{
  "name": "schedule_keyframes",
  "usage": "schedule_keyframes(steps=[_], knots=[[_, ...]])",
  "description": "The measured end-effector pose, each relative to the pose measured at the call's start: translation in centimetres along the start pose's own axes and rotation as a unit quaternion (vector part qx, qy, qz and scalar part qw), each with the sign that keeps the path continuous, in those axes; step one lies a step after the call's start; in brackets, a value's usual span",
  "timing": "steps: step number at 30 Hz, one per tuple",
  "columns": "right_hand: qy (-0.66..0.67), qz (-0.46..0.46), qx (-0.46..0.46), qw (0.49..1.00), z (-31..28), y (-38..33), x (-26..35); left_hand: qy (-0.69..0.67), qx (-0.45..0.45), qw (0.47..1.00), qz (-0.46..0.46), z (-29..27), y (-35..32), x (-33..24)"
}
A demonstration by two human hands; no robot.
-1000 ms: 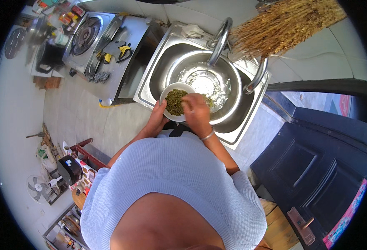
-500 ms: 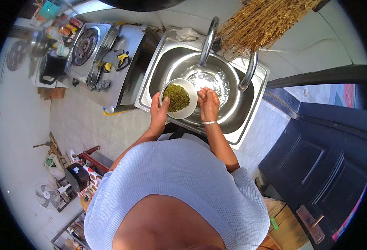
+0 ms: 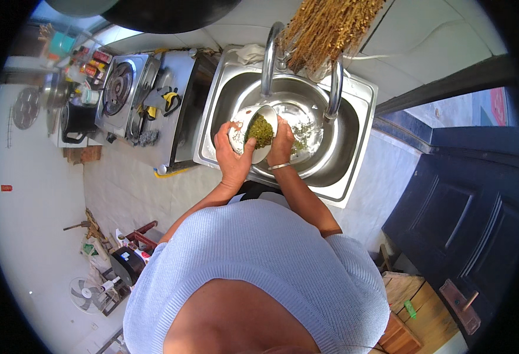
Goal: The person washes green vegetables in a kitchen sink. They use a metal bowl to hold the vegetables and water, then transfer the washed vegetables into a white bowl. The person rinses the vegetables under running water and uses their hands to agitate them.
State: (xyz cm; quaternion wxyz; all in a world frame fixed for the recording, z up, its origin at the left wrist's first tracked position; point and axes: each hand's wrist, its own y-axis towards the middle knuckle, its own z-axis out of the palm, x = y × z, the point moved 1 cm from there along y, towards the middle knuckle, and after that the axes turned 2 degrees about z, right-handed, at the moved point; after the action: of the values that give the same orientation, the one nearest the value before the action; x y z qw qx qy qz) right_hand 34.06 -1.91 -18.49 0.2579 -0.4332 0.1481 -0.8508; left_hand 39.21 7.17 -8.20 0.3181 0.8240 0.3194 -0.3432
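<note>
A white bowl [image 3: 240, 139] is tilted to the right over the sink [image 3: 352, 154]. Small green grains [image 3: 263, 131], which look like mung beans, are heaped on its right side. My left hand [image 3: 233, 159] grips the bowl's left side, the thumb along its near rim. At the right rim, my right hand [image 3: 281, 143] is closed around the edge, its fingers partly hidden. More green bits [image 3: 300, 137] float or lie in the steel basin just right of that hand.
Two curved metal taps, a left tap [image 3: 269, 59] and a right tap [image 3: 335, 88], reach over the basin. A dried-straw bundle [image 3: 330, 32] hangs behind them. Left stands a gas stove [image 3: 119, 88]; a dark wok [image 3: 165, 12] hangs above. A dark door [image 3: 454, 200] is at right.
The bowl has tipped rightward, and its grains have slid to that side. My right hand has moved from beside the bowl onto its rim. Green bits now show in the basin.
</note>
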Motion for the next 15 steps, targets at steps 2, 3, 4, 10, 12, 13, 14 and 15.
schedule_keyframes(steps=[2, 3, 4, 10, 12, 13, 14, 15], knots=[[-0.01, -0.009, -0.005, 1.0, -0.1, 0.3, -0.5, 0.021, -0.004, 1.0, 0.013, 0.1, 0.1, -0.4], [-0.022, -0.014, -0.008, 1.0, -0.2, 0.5, -0.8, 0.027, -0.005, 0.999, 0.016, 0.1, 0.2, -0.6], [-0.035, -0.019, -0.011, 0.999, -0.3, 0.6, -1.0, 0.033, -0.006, 0.999, 0.02, 0.2, 0.2, -0.8], [-0.085, -0.049, -0.012, 0.995, 0.1, -0.4, 0.0, 0.053, 0.015, 0.998, 0.019, 0.1, 0.0, -1.3], [-0.056, -0.042, -0.004, 0.998, -0.1, -0.3, -0.3, 0.055, 0.021, 0.998, 0.016, 0.1, -0.2, -1.2], [-0.042, -0.039, -0.001, 0.998, -0.2, -0.3, -0.5, 0.056, 0.024, 0.998, 0.014, 0.1, -0.3, -1.2], [-0.056, -0.05, 0.001, 0.997, -0.3, -0.3, -0.4, 0.06, 0.024, 0.998, 0.02, 0.1, -0.3, -1.3], [-0.071, -0.06, 0.002, 0.996, -0.4, -0.3, -0.4, 0.064, 0.025, 0.997, 0.026, 0.1, -0.4, -1.4]])
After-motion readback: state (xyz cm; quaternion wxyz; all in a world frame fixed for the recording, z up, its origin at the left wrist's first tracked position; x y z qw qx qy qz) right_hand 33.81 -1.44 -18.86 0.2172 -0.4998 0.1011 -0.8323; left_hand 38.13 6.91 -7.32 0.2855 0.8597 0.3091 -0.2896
